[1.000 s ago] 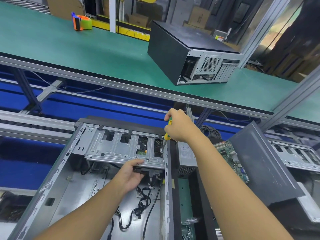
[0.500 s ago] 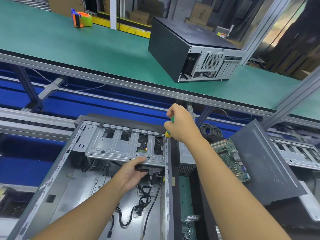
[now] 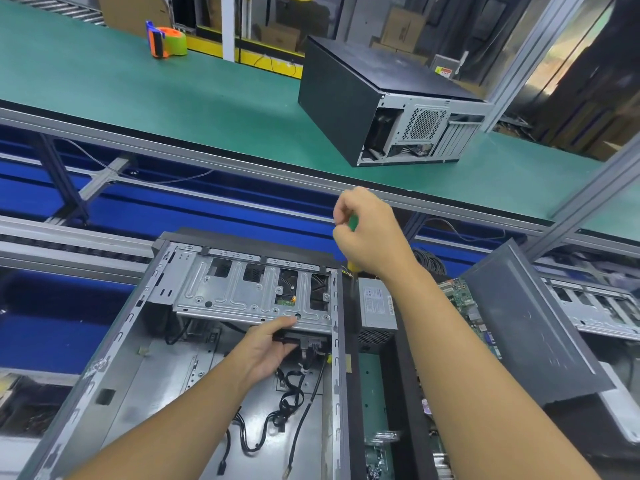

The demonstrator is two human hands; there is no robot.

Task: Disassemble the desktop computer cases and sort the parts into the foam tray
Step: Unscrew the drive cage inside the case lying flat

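Where the two forearms enter from the bottom edge, black cables (image 3: 287, 403) lie loose on the floor of the open computer case (image 3: 114, 368). This case rests on its side, long axis running away from the viewer, black front end pointing to the far side. Left hand (image 3: 266, 348): thumb laid on the near edge of the steel drive cage (image 3: 235, 296), fingers curled beneath a black unit (image 3: 304, 336) just under that edge, gripping it. Right hand (image 3: 367, 237): closed in a fist round a screwdriver (image 3: 353, 224) with a green and yellow handle, above the case's right wall at the cage's far corner. The tool stands nearly upright, tip downward; whether the tip touches metal cannot be told. Just beside the right wall sits a grey power supply (image 3: 377, 306); farther right lie a green motherboard (image 3: 464, 299) and a tilted dark side panel (image 3: 530, 323). Beyond, on the green conveyor belt (image 3: 121, 98), a second computer case (image 3: 346, 98), closed, lies on its side with its rear grille turned toward the viewer. A tape dispenser (image 3: 166, 41) stands well apart at far left.
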